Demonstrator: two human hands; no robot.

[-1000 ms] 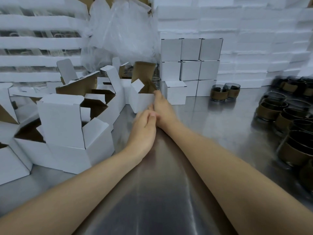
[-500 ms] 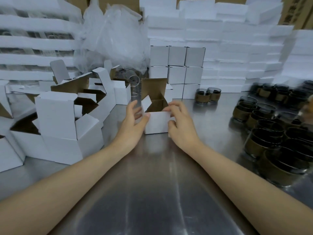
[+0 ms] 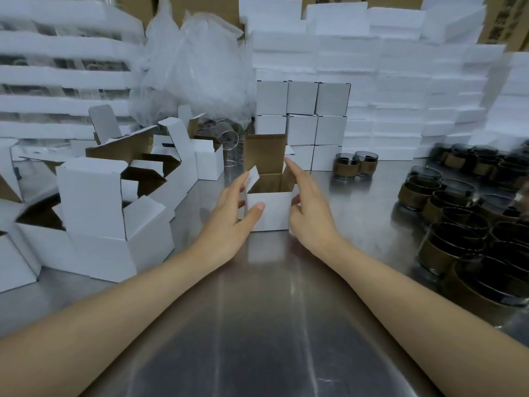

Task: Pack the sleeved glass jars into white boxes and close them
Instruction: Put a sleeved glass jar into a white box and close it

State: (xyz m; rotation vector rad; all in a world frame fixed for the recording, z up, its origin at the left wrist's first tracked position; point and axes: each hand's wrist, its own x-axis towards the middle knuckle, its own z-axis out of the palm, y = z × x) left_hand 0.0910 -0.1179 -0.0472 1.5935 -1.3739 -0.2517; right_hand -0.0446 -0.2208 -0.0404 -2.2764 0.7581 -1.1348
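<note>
Box held between both hands

Opened empty boxes (image 3: pixel 94 213) are piled at far left on the steel table (image 3: pixel 257 325), with a crumpled plastic bag (image 3: pixel 197 70) behind them. My left hand (image 3: pixel 229 222) grips the open white box (image 3: pixel 269 210): thumb on the front face, fingers round the left side by the small flap. The box stands upright at table centre, lid flap up, nothing visible inside. My right hand (image 3: pixel 312 213) holds its right wall with curled fingers and thumb, index finger straight up at the right flap. Closed boxes (image 3: pixel 302 110) are stacked behind. A jar pair (image 3: pixel 355 164) stands further right, and the sleeved glass jars (image 3: pixel 458 224) crowd the right edge, well apart from the box.
</note>
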